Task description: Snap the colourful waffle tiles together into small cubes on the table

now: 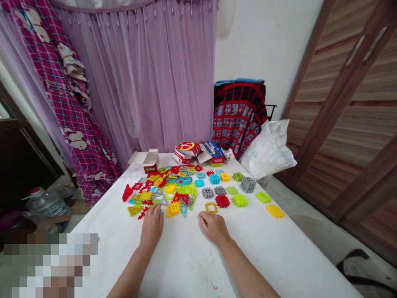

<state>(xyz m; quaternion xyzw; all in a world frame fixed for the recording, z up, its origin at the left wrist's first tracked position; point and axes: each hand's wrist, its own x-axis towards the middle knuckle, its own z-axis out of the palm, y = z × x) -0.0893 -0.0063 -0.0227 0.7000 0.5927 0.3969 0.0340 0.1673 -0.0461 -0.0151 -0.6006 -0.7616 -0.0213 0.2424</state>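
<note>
My left hand (153, 223) lies with fingers stretched forward at the near edge of a mixed pile of toothed plastic building pieces (170, 188). Its fingertips reach the pile's edge; whether they touch a piece I cannot tell. A yellow toothed piece (173, 210) is just right of it. My right hand (214, 227) rests on the table, fingers curled in, with no piece showing in it. Right in front of it is a yellow square ring piece (211, 207). Beyond are a red stack (222, 201) and a lime green stack (240, 200) of pieces.
More stacks stand at the right, among them a large grey one (248, 185), near a flat yellow piece (275, 211). Opened boxes (187, 152) and a white carton (151, 159) are at the far edge of the white table (192, 256). A white bag (268, 149) stands beyond the right edge.
</note>
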